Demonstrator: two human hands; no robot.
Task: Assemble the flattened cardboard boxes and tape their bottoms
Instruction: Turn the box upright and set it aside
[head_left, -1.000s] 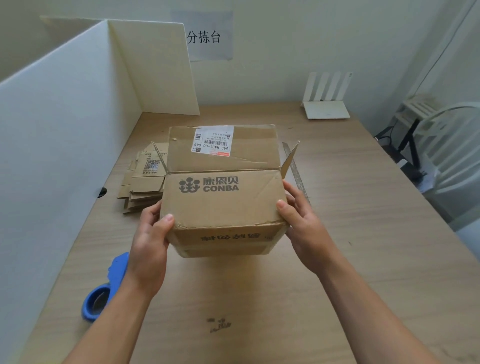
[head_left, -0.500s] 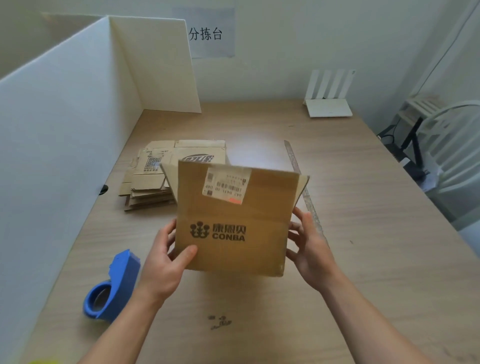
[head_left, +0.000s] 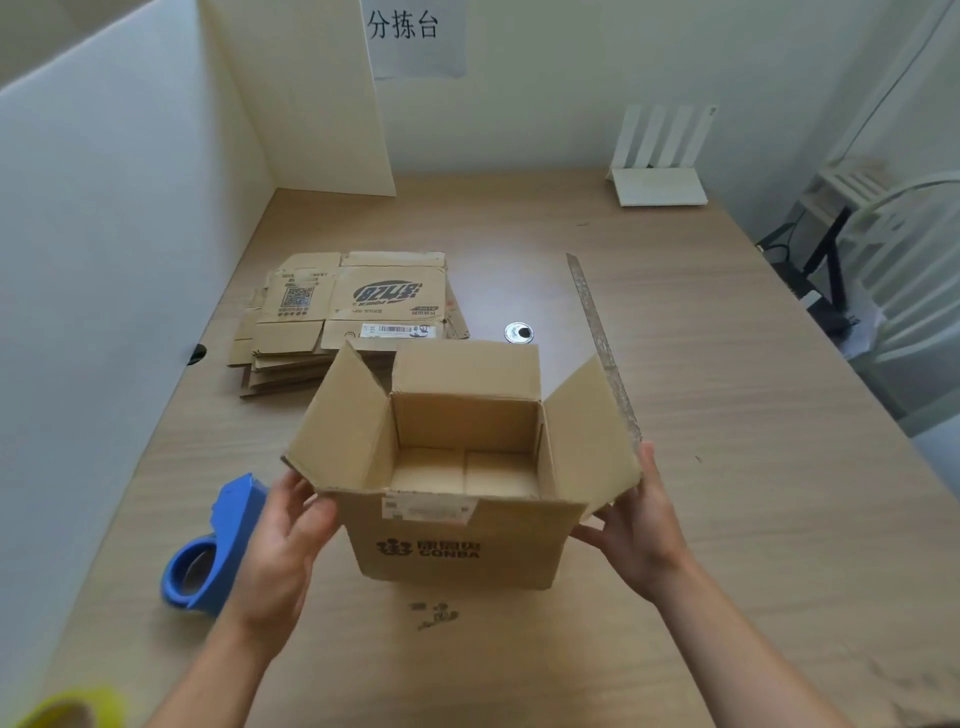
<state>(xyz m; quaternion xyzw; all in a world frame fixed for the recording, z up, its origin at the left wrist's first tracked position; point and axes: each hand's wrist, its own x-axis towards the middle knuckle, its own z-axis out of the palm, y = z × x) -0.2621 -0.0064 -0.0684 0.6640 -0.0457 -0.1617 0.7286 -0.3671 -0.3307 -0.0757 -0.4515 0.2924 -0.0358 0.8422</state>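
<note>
A brown CONBA cardboard box (head_left: 457, 540) stands upright on the wooden table (head_left: 727, 467), its top open and its flaps spread outward. Inside, the bottom flaps lie closed. My left hand (head_left: 283, 540) touches the box's left front corner, fingers reaching up under the left flap, thumb on the front face. My right hand (head_left: 641, 525) rests against the right side, with straight fingers behind the right flap. A stack of flattened boxes (head_left: 353, 306) lies behind the box to the left. A blue tape dispenser (head_left: 213, 551) lies just left of my left hand.
A white partition (head_left: 104, 260) walls the table's left side. A metal ruler (head_left: 602, 348) lies behind the box's right flap, and a small round metal piece (head_left: 518, 332) beside it. A yellow tape roll (head_left: 72, 706) sits bottom left, a white router (head_left: 660, 171) far right.
I turned the box from bottom-up through a tilt to upright, so its open top now faces me. Both hands slid to its sides and their fingers straightened.
</note>
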